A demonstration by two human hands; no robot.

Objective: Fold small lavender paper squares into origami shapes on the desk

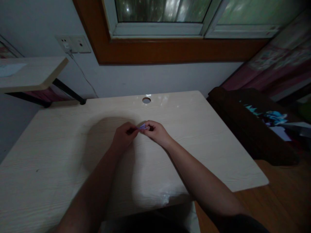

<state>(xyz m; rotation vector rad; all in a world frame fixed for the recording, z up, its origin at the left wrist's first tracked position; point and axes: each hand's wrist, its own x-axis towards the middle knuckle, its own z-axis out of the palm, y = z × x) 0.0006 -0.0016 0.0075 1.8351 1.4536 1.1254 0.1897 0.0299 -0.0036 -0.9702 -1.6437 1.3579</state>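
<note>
A small light-purple folded paper piece (142, 126) is pinched between both my hands just above the pale wooden desk (60, 152). My left hand (124, 135) has its fingers closed on the paper's left end. The paper's right end sits in the closed fingertips of my right hand (156, 131). The two hands meet near the middle of the desk, slightly toward its far side. Most of the paper is hidden by my fingers.
A round cable hole (146, 100) sits at the desk's far edge. A raised side shelf (29, 73) stands at the left, with wall sockets (73, 44) behind. At the right a dark wooden piece of furniture (250, 129) holds blue and purple paper bits (273, 118). A window (170, 13) is above.
</note>
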